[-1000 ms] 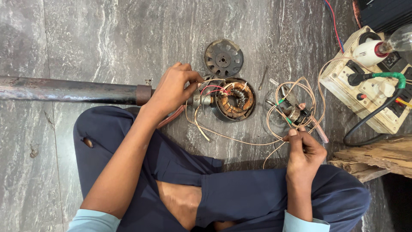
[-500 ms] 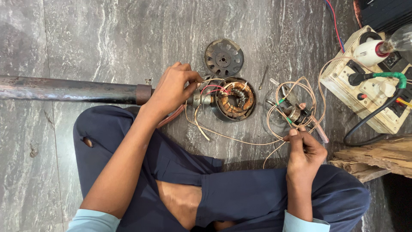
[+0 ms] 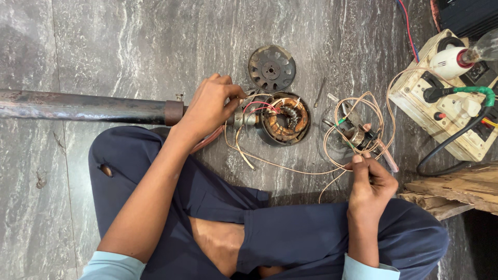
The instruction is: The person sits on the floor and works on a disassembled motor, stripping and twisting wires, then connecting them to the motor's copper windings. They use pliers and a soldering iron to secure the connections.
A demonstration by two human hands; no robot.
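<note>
Person sat cross-legged on a grey marble floor (image 3: 129,46), dark blue trousers, light blue sleeves. Left hand (image 3: 210,106) was curled over the shaft end of a motor stator (image 3: 284,118), fingers closed around the small metal neck and the red and white leads there, just where a long rusty pipe (image 3: 83,106) ended in a collar. Stator lay on the floor right of that hand, open side up, copper windings visible in a ring. A round slotted metal end cover (image 3: 271,67) lay flat just above the stator, not touching it as far as could be seen.

Right hand (image 3: 369,181) was further right, near the knee, fingers pressed together pinching thin pale wires (image 3: 358,111) that looped up into a tangle around a small component (image 3: 358,137); what exactly the component was could not be told. One long strand ran along the floor from the tangle back toward the stator. A thin dark rod (image 3: 321,92) lay between cover and wire loop.

Far right: a cream switchboard box (image 3: 415,98) with sockets, plugs, a green cable and a black cable, and a bulb (image 3: 485,49) in a white holder on top. Rough wooden planks (image 3: 451,192) lay below it, beside the right knee.
</note>
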